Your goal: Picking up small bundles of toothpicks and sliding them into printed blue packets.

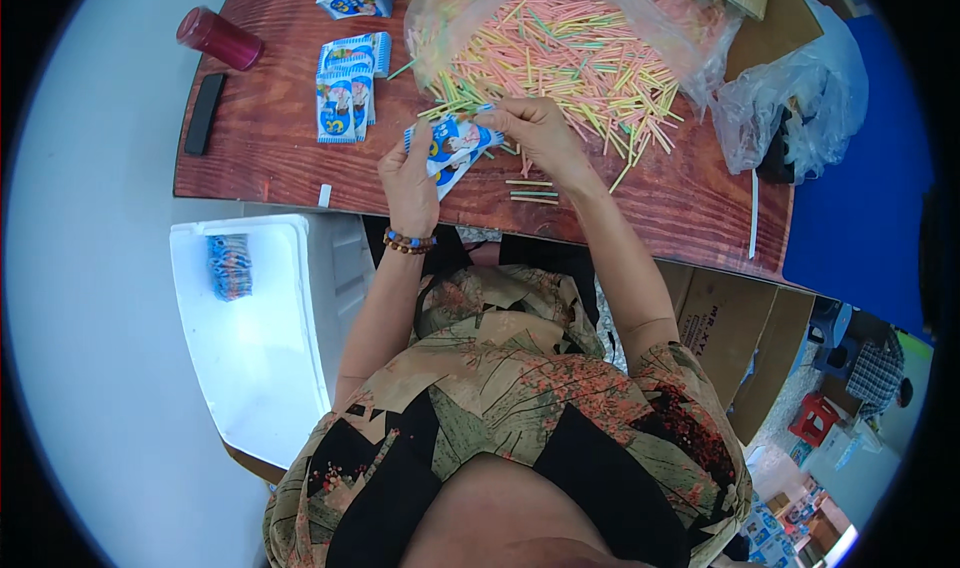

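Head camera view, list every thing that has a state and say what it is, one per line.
Held packets: overlapping, sealing unclear
Left hand: gripping those packets
Right hand: pinched at their upper right edge
Plastic bag: open
Sticks: loose, some lying on the table
White bin: open, bundle inside
Stacked packets: lying overlapped
Smaller bag: crumpled

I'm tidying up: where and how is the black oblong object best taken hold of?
Probably grip the black oblong object across its middle, from above and the right: it lies along the left edge of the table, looks slim enough to pinch, with a gap to the nearest blue-white packets.
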Demonstrator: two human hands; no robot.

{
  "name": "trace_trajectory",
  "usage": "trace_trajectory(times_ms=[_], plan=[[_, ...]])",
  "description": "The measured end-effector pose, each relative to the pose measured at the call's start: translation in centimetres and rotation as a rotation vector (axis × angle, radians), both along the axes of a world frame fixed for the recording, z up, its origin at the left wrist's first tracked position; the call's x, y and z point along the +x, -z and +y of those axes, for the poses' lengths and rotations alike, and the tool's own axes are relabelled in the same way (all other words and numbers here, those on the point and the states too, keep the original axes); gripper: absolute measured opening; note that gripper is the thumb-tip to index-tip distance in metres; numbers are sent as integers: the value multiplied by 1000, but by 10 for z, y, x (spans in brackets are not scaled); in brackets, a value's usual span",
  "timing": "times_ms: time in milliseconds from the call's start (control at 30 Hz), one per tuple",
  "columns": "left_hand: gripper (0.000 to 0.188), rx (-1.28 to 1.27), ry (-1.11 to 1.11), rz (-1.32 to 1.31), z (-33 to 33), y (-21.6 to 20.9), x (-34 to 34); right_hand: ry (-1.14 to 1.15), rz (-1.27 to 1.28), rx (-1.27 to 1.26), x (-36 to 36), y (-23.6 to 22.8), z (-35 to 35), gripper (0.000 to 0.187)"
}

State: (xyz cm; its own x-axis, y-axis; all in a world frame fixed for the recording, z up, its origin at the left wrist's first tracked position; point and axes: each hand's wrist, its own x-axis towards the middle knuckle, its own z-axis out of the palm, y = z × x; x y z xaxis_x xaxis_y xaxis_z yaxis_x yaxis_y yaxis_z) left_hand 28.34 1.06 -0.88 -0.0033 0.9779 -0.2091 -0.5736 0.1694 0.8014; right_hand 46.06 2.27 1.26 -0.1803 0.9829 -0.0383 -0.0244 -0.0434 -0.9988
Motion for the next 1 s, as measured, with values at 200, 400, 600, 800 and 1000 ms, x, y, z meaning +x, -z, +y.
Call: trace_trajectory(times_ms=[200,400,600,800,1000], plan=[[24,-26,-47,-81,0,-6,-1,474,-320,314,65,26,42,25],[22,-28,-55,-109,-3,-9,0,492,-1241,493,121,5,93,20],[18,-35,0,-113,-5,2,-11,32,-1647,526,123,-4,110,28],[18,-70,-5,-102,-4,-4,-5,-1,-1686,580,119,11,126,28],[18,-65,-10,-106,-8,-3,-11,2,-1747,690,119,17,119,28]])
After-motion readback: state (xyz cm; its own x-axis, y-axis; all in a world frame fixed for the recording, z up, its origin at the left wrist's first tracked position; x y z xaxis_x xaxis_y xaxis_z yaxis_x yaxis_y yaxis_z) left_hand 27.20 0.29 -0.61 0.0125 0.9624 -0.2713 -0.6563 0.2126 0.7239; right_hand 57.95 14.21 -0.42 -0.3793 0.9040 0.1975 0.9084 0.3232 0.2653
